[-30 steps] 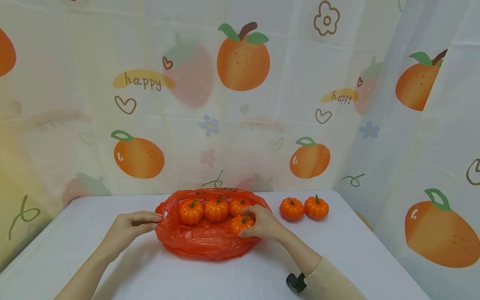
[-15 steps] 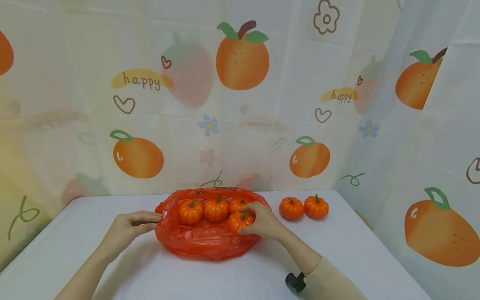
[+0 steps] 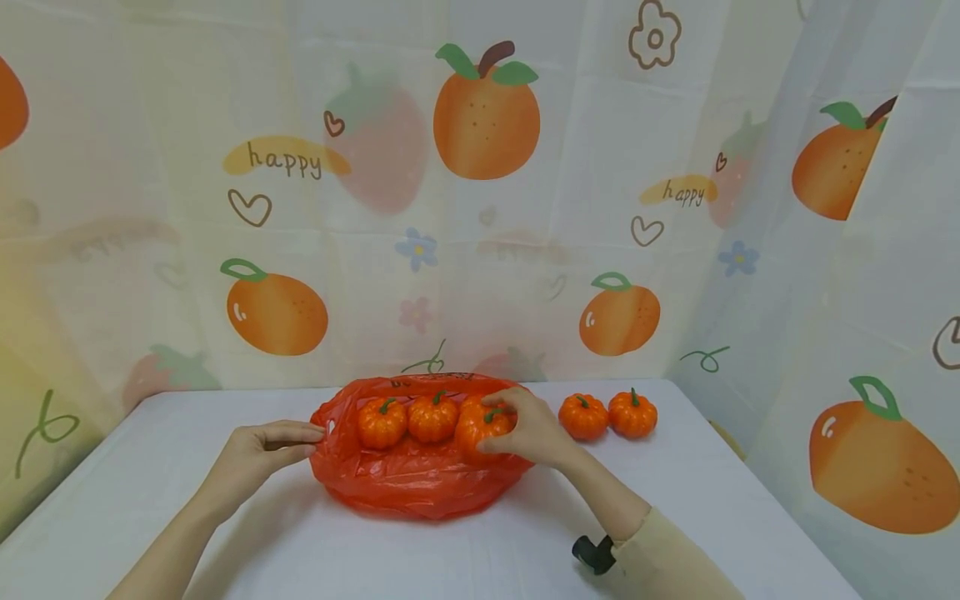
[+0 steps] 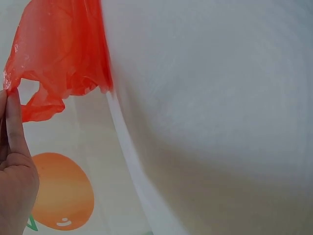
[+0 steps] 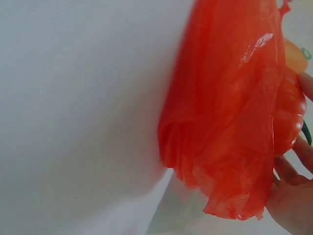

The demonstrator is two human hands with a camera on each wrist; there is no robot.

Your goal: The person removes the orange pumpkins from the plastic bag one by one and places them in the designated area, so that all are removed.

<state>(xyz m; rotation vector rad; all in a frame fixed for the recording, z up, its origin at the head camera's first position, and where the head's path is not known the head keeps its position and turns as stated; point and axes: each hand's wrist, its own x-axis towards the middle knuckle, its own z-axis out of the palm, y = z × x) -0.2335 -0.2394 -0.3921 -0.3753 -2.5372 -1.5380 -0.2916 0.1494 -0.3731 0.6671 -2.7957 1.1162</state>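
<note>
A red plastic bag (image 3: 420, 492) lies with its mouth spread wide on the table. My left hand (image 3: 262, 454) pinches the left edge of the bag; in the left wrist view the fingers (image 4: 14, 127) meet at the red film. My right hand (image 3: 536, 429) grips a small orange pumpkin (image 3: 474, 435) with a green stem, at the right side of the bag's mouth. The right wrist view shows that pumpkin (image 5: 288, 115) partly behind the bag's film. Two more pumpkins sit inside the bag, one at left (image 3: 382, 423) and one in the middle (image 3: 432, 418). Another behind the held one is mostly hidden.
Two pumpkins stand side by side on the table right of the bag, one nearer (image 3: 583, 417) and one farther right (image 3: 633, 414). A white cloth covers the table (image 3: 360, 558). A fruit-printed curtain (image 3: 480, 217) hangs behind and at the sides.
My right hand has lifted the gripped pumpkin slightly up and back, so it now covers most of the pumpkin behind it. The left hand stays at the bag's edge.
</note>
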